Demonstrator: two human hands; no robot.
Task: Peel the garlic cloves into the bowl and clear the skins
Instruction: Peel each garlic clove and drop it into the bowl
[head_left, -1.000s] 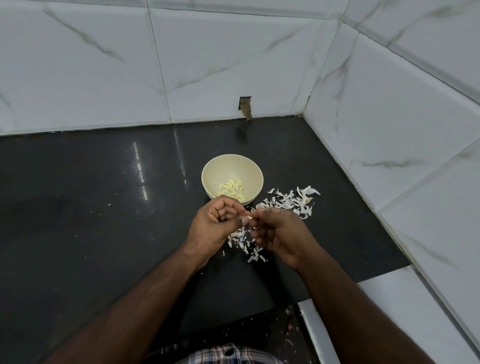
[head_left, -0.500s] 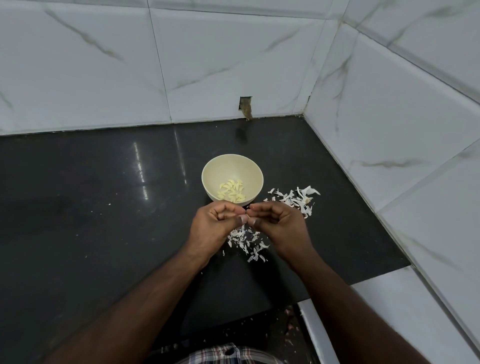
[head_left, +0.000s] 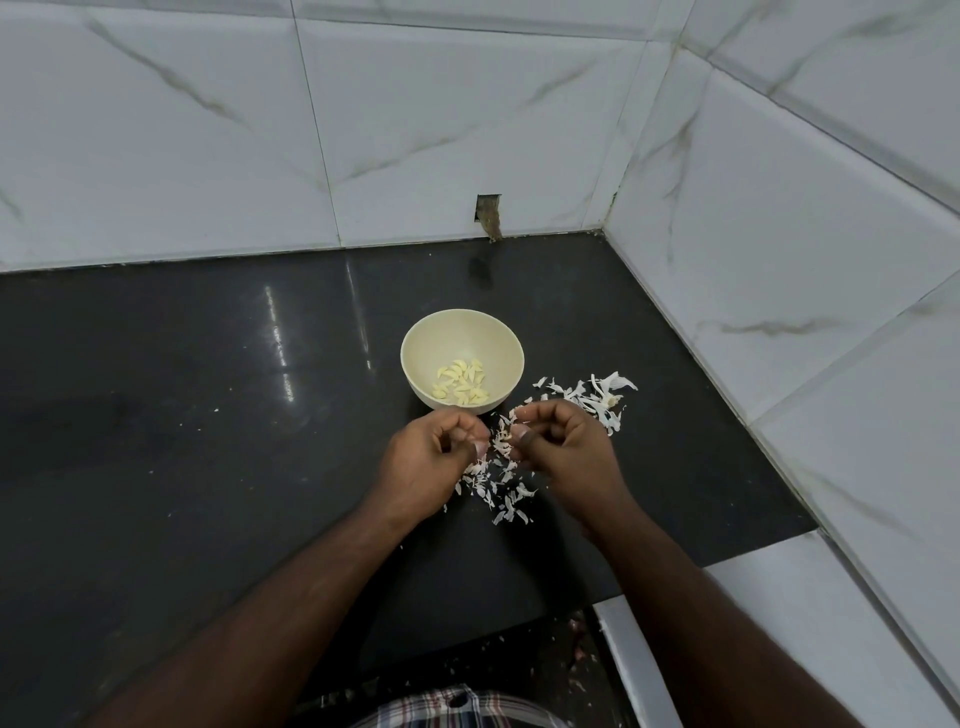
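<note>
Both hands curled, contents not visible: left hand (head_left: 428, 460), right hand (head_left: 563, 449). Bowl (head_left: 415, 345) just beyond fingertips, nearer left; skins (head_left: 501, 480) below.

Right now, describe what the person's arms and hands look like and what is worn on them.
Both forearms are bare up to the frame's edge: no sleeves show. The left hand and the right hand wear no gloves, and no rings, watch or bands can be seen. The only clothing in view is a bit of plaid cloth at the bottom edge.
</note>
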